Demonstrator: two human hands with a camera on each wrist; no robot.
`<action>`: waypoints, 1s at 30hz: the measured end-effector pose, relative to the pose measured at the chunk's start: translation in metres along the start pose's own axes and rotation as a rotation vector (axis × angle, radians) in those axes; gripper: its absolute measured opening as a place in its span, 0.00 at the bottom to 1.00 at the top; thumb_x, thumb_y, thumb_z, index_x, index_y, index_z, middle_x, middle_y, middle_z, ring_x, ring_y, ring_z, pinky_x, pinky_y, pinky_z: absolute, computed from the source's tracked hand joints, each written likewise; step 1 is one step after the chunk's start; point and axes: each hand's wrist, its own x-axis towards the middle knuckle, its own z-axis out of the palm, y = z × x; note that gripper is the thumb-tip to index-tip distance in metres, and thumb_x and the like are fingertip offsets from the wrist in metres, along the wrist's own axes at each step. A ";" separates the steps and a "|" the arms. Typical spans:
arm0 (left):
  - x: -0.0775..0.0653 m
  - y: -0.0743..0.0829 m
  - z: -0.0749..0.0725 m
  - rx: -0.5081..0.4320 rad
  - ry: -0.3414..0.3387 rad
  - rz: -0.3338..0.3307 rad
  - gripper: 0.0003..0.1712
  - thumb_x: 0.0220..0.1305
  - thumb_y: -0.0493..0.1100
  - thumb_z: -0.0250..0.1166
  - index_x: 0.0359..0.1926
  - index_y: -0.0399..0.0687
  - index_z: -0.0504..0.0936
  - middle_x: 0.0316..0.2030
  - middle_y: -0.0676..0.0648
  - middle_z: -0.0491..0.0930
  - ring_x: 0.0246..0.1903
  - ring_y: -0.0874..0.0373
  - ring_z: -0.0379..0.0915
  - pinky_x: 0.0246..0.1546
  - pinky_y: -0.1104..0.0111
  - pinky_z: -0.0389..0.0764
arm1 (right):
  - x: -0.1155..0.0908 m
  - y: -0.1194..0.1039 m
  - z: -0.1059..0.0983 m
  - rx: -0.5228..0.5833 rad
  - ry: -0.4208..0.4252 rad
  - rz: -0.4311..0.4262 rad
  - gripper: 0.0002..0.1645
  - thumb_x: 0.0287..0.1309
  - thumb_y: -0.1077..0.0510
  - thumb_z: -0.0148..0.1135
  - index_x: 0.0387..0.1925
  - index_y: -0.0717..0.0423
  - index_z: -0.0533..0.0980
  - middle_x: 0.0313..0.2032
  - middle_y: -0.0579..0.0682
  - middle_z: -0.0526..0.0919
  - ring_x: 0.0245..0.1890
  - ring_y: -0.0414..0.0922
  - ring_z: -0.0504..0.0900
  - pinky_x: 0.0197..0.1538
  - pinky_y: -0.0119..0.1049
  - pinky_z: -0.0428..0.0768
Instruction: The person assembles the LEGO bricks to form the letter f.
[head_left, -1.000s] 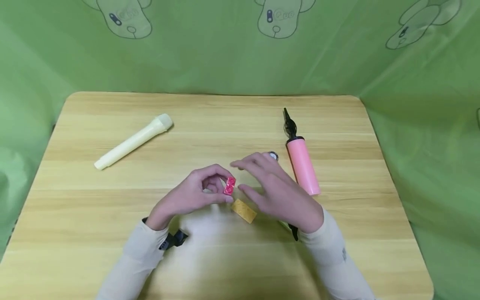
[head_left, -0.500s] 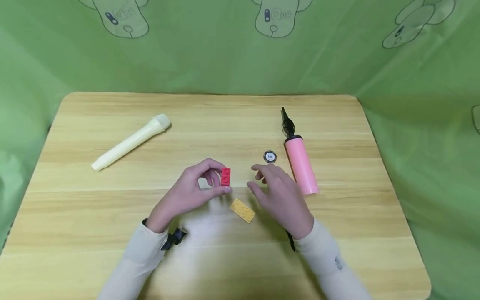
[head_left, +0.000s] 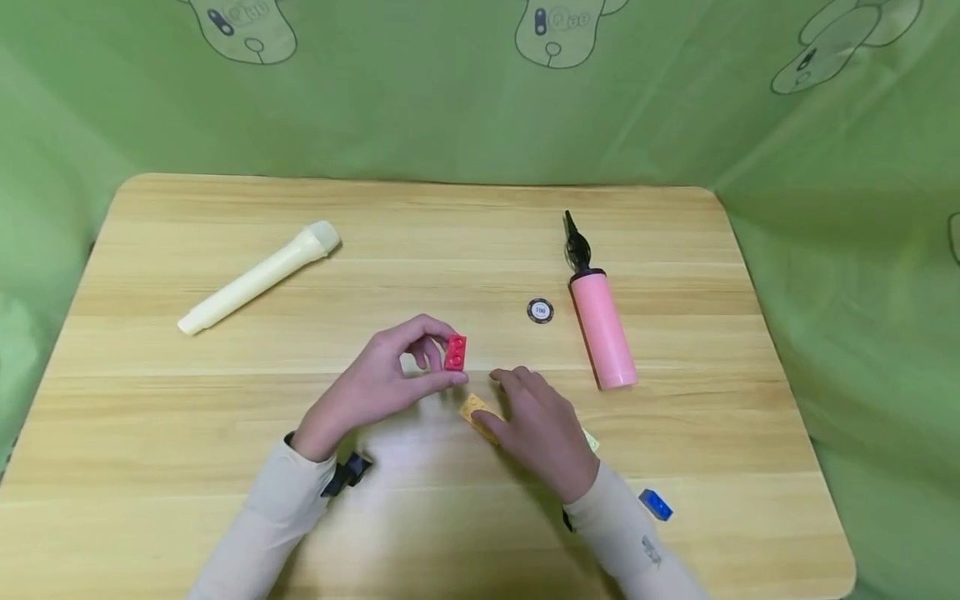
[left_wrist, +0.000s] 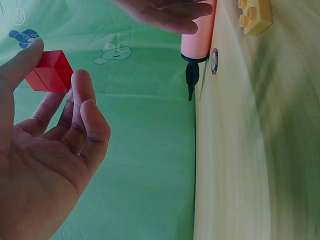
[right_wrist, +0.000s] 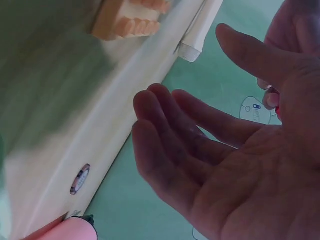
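Note:
My left hand (head_left: 375,379) pinches a red toy brick (head_left: 455,353) between thumb and fingers, raised above the table with two studs toward the head camera. A seam runs across the red brick (left_wrist: 49,75) in the left wrist view. To its right, my right hand (head_left: 543,433) hovers over a yellow toy brick (head_left: 471,406), hiding part of it. In the right wrist view this hand's fingers are loosely bent, with nothing between them and the thumb. The yellow brick (left_wrist: 260,20) lies on the table, studs up.
Beside the right wrist a pale green piece (head_left: 592,440) peeks out, and a blue toy brick (head_left: 656,504) lies near the right sleeve. Farther back are a poker chip (head_left: 540,311) and a pink hand pump (head_left: 603,333). A cream microphone-shaped object (head_left: 258,279) lies at the left.
My right hand has drawn back toward the body and over the yellow brick, uncovering the poker chip and the blue brick. The left hand keeps the red brick, its studded face now turned upward.

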 end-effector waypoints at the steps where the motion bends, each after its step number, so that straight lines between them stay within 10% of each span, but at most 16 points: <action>1: 0.000 0.000 0.000 0.000 -0.004 -0.004 0.22 0.56 0.45 0.77 0.50 0.52 0.80 0.32 0.54 0.80 0.32 0.59 0.74 0.33 0.61 0.76 | 0.000 0.000 0.002 -0.001 -0.002 0.004 0.34 0.47 0.47 0.80 0.50 0.65 0.80 0.38 0.54 0.83 0.33 0.47 0.78 0.33 0.39 0.82; 30: 0.004 -0.009 0.001 -0.009 -0.026 -0.027 0.21 0.57 0.43 0.76 0.50 0.50 0.80 0.32 0.54 0.80 0.32 0.59 0.75 0.32 0.60 0.76 | 0.002 -0.001 0.022 -0.006 -0.199 0.116 0.28 0.46 0.48 0.81 0.43 0.63 0.81 0.34 0.50 0.77 0.29 0.42 0.72 0.32 0.36 0.79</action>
